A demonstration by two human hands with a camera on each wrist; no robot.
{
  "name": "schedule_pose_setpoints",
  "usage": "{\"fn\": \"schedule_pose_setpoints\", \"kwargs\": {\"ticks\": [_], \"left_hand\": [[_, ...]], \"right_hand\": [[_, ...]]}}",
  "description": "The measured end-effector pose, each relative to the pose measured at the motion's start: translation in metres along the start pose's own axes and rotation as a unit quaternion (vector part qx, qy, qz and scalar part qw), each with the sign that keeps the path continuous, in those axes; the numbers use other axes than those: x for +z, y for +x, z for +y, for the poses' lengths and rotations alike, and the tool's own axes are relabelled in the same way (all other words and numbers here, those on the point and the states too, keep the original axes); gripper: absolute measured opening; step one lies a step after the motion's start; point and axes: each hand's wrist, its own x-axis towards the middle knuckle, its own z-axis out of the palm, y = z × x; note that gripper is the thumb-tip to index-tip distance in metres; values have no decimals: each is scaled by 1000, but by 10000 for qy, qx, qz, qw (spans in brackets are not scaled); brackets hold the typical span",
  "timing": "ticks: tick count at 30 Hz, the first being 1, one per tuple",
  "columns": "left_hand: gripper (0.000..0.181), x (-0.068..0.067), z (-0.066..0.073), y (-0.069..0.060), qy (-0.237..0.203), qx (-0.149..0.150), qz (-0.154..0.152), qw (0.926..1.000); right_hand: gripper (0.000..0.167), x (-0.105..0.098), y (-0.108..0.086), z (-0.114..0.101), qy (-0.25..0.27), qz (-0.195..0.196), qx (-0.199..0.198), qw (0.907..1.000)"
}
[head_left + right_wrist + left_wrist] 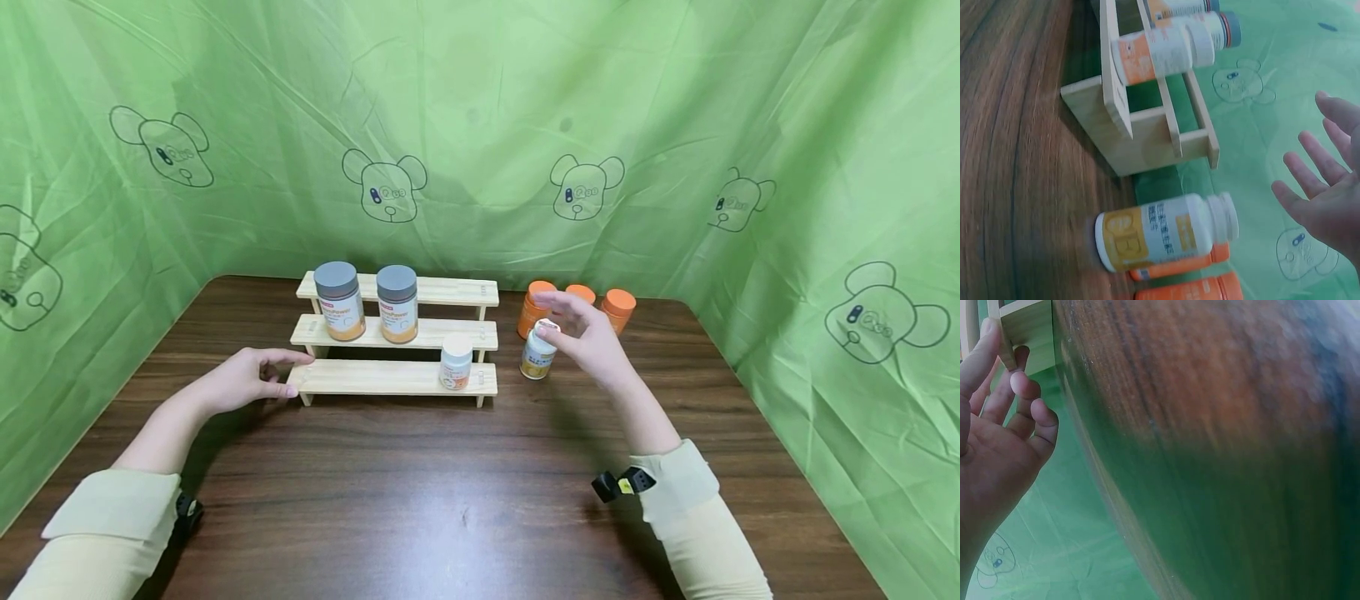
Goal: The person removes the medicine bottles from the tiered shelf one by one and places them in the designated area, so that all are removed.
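Observation:
A three-tier wooden display rack (375,377) stands on the table. My left hand (238,382) pinches the left end of its lowest board; in the left wrist view the thumb and fingers (1020,384) are at the board's edge. My right hand (596,346) hovers over a white supplement bottle (536,357) with a yellow label, right of the rack. The right wrist view shows the fingers (1313,156) spread and apart from that bottle's white cap (1225,215). A smaller white bottle (456,367) sits at the right end of the lowest tier.
Two grey-lidded jars (340,304) stand on the rack's middle tier, at the left and centre. Behind the right hand are three orange bottles (618,307), partly hidden. A green curtain (480,125) surrounds the back and sides of the dark wooden table (420,500).

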Motion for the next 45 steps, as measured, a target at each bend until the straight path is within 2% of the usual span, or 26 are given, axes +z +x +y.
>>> {"fn": "schedule_pose_setpoints", "kwargs": {"ticks": [7, 14, 22, 33, 39, 45], "left_hand": [[53, 0, 0, 0, -66, 31, 12, 10000], [53, 1, -4, 2, -16, 29, 39, 10000], [54, 2, -7, 2, -3, -20, 35, 10000], [54, 2, -4, 1, -55, -91, 30, 9999], [54, 3, -7, 3, -49, -85, 38, 9999], [53, 3, -8, 3, -3, -79, 61, 10000]], "right_hand": [[46, 17, -2, -17, 78, -54, -205, 9997], [48, 39, -6, -35, 75, -46, -164, 9998], [47, 60, -6, -30, 258, -287, -47, 9992], [47, 83, -3, -18, 177, -559, -103, 9982], [48, 91, 6, -21, 252, -573, 25, 9980], [47, 97, 22, -15, -51, -596, 148, 9981]]}}
